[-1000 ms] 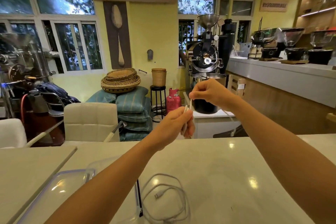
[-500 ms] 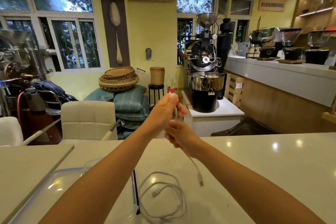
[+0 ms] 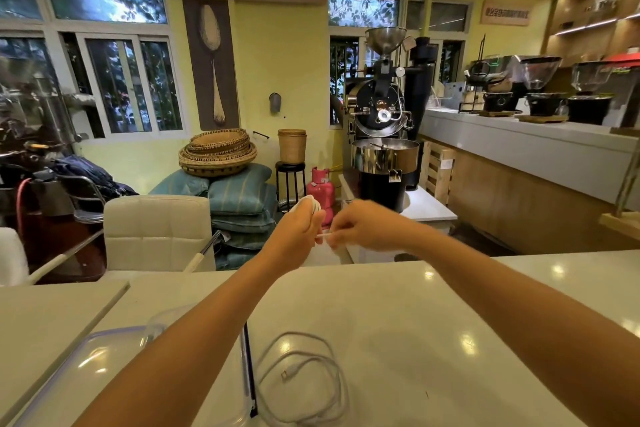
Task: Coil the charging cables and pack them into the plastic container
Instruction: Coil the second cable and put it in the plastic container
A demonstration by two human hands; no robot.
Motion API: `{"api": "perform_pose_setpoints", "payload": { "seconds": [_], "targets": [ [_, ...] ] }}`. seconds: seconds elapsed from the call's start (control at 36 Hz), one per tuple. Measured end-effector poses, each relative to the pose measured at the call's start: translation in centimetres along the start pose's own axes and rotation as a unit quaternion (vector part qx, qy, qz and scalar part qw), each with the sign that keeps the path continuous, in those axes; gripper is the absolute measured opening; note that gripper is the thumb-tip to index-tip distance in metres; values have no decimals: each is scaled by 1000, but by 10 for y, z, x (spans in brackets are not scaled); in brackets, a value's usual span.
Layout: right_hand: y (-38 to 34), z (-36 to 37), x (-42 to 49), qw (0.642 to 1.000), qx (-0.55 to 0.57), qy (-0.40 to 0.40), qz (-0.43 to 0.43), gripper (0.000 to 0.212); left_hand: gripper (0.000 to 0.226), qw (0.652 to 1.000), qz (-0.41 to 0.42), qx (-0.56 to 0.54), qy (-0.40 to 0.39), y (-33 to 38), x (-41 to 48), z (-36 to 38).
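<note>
My left hand (image 3: 298,231) is raised over the far edge of the white table (image 3: 398,315) and grips a coiled white cable (image 3: 312,204), whose loops stick out above the fist. Just to its right, my right hand (image 3: 360,229) pinches the loose end of that same cable, stretched taut between both hands. A second white charging cable (image 3: 304,378) lies in loose loops on the table near me. The clear plastic container (image 3: 242,357) stands at lower left, mostly hidden by my left forearm, and its clear lid (image 3: 79,367) lies flat to the left of it.
A white padded chair (image 3: 157,232) stands beyond the table's far edge at left. A second tabletop (image 3: 45,319) adjoins on the left. A coffee roaster (image 3: 384,135) and a long counter (image 3: 526,152) lie farther back on the right.
My right hand has come up from below my left hand to its right side, pulling the dangling cable end taut. The coil in my left hand has grown.
</note>
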State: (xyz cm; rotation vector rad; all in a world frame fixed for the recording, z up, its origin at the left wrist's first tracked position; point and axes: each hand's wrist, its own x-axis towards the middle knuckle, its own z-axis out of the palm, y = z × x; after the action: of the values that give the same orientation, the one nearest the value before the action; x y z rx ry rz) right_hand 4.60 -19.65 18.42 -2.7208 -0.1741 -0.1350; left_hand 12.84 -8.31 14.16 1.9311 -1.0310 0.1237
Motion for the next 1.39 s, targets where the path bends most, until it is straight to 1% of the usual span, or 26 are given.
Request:
{"api": "perform_pose_setpoints", "payload": {
  "seconds": [0.08, 0.17, 0.28, 0.36, 0.44, 0.5, 0.56, 0.61, 0.64, 0.67, 0.72, 0.78, 0.83, 0.86, 0.94, 1.0, 1.03, 1.08, 1.14, 1.22, 1.33, 1.39],
  "targets": [
    [2, -19, -1, 999, -30, 13, -9, 25, 32, 1000, -12, -18, -16, 2, -4, -1],
    [4, -33, 0, 998, -58, 31, -20, 25, 36, 997, -15, -62, -31, 6, -7, 0],
    [13, -48, 2, 997, -40, 64, -17, 23, 40, 988, -25, -126, -82, 8, -10, 3],
    [26, -51, 4, 995, 4, 95, -6, 20, 42, 975, -33, -182, -120, 12, -15, 3],
    [33, -48, 4, 991, 70, 116, -2, 15, 39, 964, -34, -224, -141, 19, -15, 1],
    [35, -45, 4, 983, 126, 135, 5, 15, 38, 952, -29, -262, -154, 23, -14, -2],
    [39, -40, 3, 969, 193, 153, 16, 14, 35, 934, -22, -313, -173, 25, -13, -5],
    [44, -31, 3, 949, 276, 150, 26, 18, 33, 910, -25, -367, -189, 28, -11, -7],
    [45, -25, 4, 933, 330, 141, 28, 19, 33, 900, -29, -390, -193, 30, -10, -8],
    [46, -19, 5, 909, 395, 131, 28, 20, 34, 890, -36, -411, -195, 31, -9, -9],
    [42, -4, 7, 836, 537, 113, 26, 22, 34, 867, -50, -453, -199, 35, -8, -10],
    [37, 10, 8, 761, 640, 104, 19, 25, 31, 844, -58, -492, -204, 39, -7, -11],
    [33, 23, 10, 703, 704, 104, 15, 27, 28, 830, -64, -513, -210, 40, -7, -12],
    [31, 28, 11, 684, 722, 103, 19, 28, 29, 825, -69, -519, -210, 39, -7, -11],
    [25, 38, 14, 645, 757, 98, 38, 29, 40, 814, -72, -536, -210, 32, -6, -12],
    [22, 40, 16, 625, 772, 99, 59, 27, 43, 815, -69, -538, -203, 30, -6, -12],
    [20, 41, 17, 619, 775, 102, 74, 26, 41, 820, -70, -534, -196, 30, -6, -12],
    [16, 42, 19, 612, 776, 105, 110, 24, 35, 833, -71, -516, -185, 33, -6, -11],
    [14, 44, 20, 604, 777, 105, 140, 24, 37, 850, -76, -489, -181, 35, -5, -10],
    [12, 45, 20, 602, 773, 106, 173, 22, 41, 874, -91, -446, -173, 36, -4, -9],
    [8, 44, 19, 592, 777, 103, 187, 29, 40, 884, -113, -421, -168, 35, -4, -11],
    [7, 45, 19, 594, 772, 106, 198, 25, 41, 890, -126, -408, -160, 36, -3, -13]
  ]
}}
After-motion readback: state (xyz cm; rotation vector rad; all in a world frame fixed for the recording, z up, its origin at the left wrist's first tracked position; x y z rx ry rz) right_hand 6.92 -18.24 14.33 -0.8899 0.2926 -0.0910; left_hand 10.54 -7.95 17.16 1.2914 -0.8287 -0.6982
